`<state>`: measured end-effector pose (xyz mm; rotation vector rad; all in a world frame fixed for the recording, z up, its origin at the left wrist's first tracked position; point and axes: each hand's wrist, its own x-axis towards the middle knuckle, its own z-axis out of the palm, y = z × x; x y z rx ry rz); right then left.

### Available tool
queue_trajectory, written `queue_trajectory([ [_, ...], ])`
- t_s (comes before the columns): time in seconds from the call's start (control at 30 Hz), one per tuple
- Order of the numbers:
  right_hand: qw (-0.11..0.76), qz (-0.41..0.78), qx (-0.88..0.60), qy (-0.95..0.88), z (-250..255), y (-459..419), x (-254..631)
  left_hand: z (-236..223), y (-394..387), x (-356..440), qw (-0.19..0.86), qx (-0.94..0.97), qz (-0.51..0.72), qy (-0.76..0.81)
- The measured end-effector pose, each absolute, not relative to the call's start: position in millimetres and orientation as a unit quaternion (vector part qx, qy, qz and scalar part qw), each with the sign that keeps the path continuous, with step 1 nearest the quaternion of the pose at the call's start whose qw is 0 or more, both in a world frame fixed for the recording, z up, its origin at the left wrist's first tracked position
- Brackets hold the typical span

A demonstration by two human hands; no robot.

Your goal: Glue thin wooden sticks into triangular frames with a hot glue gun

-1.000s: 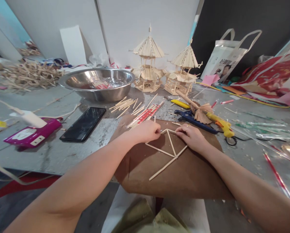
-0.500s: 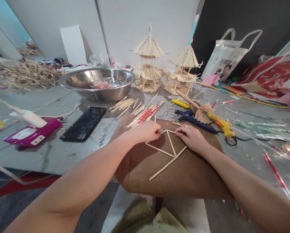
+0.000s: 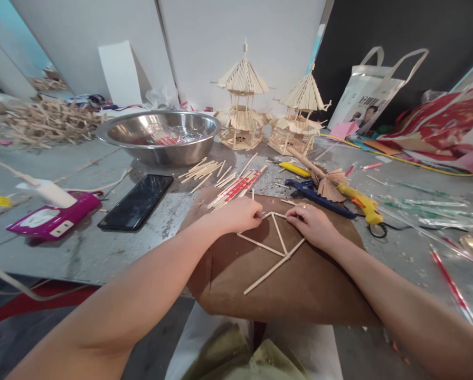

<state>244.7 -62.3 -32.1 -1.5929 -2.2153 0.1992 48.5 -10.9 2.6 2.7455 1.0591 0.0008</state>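
A flat frame of thin wooden sticks rests on a brown board, its sticks meeting at a joint near the middle and at a peak between my hands. My left hand is closed at the frame's left side, its fingertips curled over the stick ends there. At the right side, my right hand pinches the frame, thumb and fingers together and a ring on one finger. The fingers hide the corners they hold. Beyond my left hand lies a bundle of wooden sticks with red paper.
Two stick-built pagodas stand at the back beside a metal basin. A black phone and a purple power strip lie left. To the right are a yellow utility knife, blue pliers and a yellow glue gun.
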Motion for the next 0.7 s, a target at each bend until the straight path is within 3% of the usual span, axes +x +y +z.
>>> queue_trajectory([
  [0.7, 0.201, 0.081, -0.569, -0.793, -32.7, -61.3, 245.4, 2.6, -11.1, 47.9, 0.094, 0.932, 0.002, 0.35],
])
